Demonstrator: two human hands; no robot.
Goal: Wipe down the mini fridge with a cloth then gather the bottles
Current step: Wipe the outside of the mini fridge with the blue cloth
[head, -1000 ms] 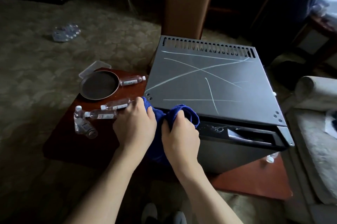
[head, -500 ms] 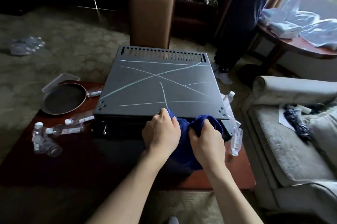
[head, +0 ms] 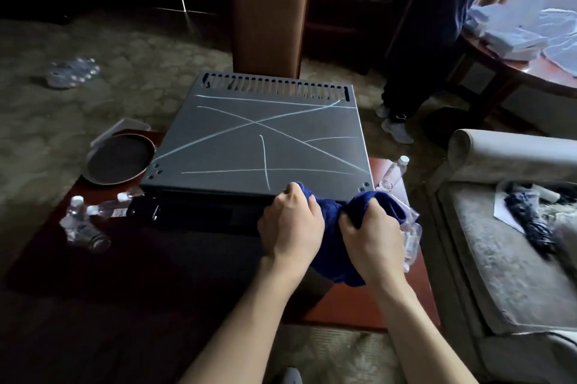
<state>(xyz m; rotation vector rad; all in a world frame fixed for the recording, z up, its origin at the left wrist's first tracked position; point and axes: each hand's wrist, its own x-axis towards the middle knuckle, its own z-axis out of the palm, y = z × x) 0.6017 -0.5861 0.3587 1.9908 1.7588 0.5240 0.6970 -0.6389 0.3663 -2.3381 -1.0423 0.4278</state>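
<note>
The grey mini fridge [head: 243, 146] stands on a low red-brown table [head: 352, 305], its top crossed by pale chalk-like lines. A dark blue cloth [head: 379, 204] is bunched at the fridge's front right corner. My left hand [head: 290, 224] grips its left part and my right hand [head: 371, 235] grips its right part. Small clear bottles [head: 82, 226] lie and stand on the table left of the fridge. More bottles [head: 395, 173] sit at the fridge's right side, partly hidden by the cloth.
A dark round tray [head: 117, 160] with a clear lid behind it sits at the table's back left. A brown chair [head: 268, 24] stands behind the fridge. A person's legs [head: 406, 71] are at the back right, beside a round table. A pale sofa [head: 505, 227] is on the right.
My view swung left to right round the fridge. Both hands, still holding the cloth, shifted from the fridge's front left corner to its front right corner.
</note>
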